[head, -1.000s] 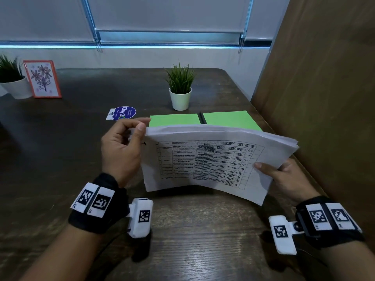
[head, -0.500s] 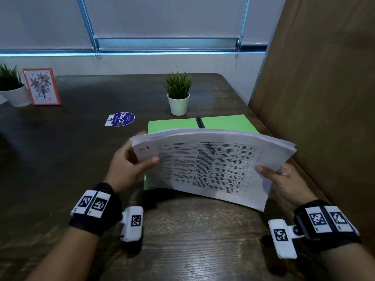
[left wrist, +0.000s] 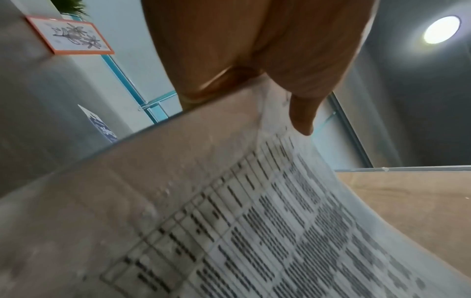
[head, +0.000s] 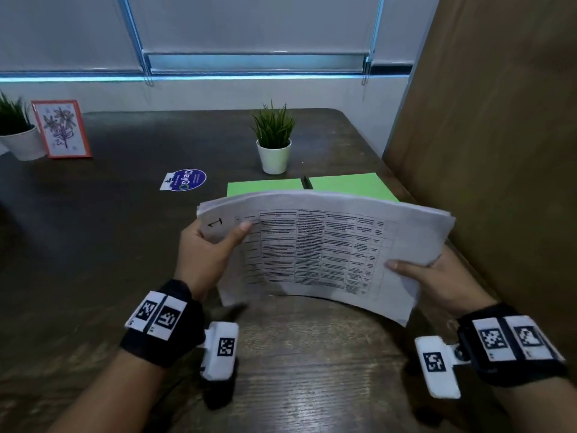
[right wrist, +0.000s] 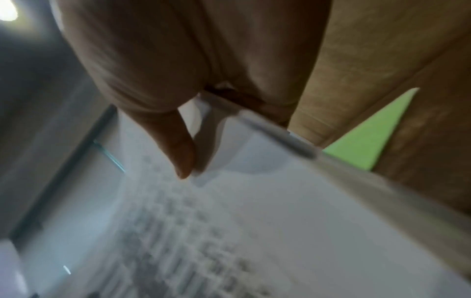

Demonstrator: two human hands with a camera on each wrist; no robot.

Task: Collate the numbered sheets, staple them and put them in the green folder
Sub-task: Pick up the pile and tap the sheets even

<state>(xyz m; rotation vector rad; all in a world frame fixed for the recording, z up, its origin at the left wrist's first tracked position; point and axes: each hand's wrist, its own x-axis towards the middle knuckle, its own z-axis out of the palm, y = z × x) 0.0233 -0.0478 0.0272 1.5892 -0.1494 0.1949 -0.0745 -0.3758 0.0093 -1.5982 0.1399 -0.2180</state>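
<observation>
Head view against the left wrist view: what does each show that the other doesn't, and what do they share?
Only the head view shows the right hand gripping the stack's right edge, the open green folder lying behind it, the potted plant and the handwritten "1" on the top sheet.

Only the left wrist view shows a round ceiling light.

Both show the left hand pinching the bowed stack of sheets with its thumb on top, the printed table, the orange-framed flower picture and the blue sticker.

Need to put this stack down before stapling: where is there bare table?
Bare table lies near the person, under the sheets held by the left hand and right hand. More lies left, between sticker and picture frame. Crowded: green folder, plant pot, wooden wall.
</observation>
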